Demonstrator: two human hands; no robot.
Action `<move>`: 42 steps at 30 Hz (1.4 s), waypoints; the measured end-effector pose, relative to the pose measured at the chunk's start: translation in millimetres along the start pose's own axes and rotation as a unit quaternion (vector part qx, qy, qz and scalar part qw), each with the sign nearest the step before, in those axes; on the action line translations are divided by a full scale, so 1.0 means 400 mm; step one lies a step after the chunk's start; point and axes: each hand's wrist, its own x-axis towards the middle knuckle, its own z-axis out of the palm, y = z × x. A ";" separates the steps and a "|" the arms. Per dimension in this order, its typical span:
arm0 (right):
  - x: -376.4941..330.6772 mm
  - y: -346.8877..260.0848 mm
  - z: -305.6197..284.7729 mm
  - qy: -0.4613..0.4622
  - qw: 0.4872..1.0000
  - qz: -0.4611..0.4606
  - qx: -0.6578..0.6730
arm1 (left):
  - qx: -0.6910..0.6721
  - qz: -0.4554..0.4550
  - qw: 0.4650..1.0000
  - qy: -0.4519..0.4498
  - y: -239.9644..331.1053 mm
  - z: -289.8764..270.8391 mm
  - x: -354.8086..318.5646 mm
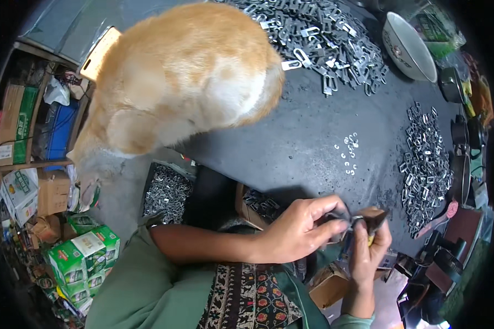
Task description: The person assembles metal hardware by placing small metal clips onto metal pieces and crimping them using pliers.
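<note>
My left hand point(299, 227) and my right hand point(368, 247) meet at the near edge of a dark worktable point(291, 142). Both pinch a small metal clip point(350, 220) between their fingertips. My right hand also grips a small tool with a brown handle point(374, 215). A few tiny metal rings point(349, 153) lie on the table just beyond my hands. An orange and white cat point(181, 77) stands on the table's left part, its back to me.
A large heap of metal clips point(318, 38) lies at the far side, a narrower heap point(425, 164) at the right. A white bowl point(409, 46) sits far right. Boxes of clips point(167, 192) stand below the table edge; green cartons point(82, 257) at the left.
</note>
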 end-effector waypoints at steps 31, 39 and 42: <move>-0.044 0.010 0.072 0.043 0.992 -0.036 0.117 | 0.018 -0.154 0.988 -0.013 0.027 -0.036 -0.025; 0.019 -0.015 0.024 -0.097 0.986 0.134 0.036 | 0.282 -0.040 0.958 -0.026 0.049 -0.085 -0.012; 0.104 -0.030 -0.002 -0.205 0.955 -0.129 -0.173 | 0.022 -0.183 0.982 -0.044 0.074 -0.124 -0.029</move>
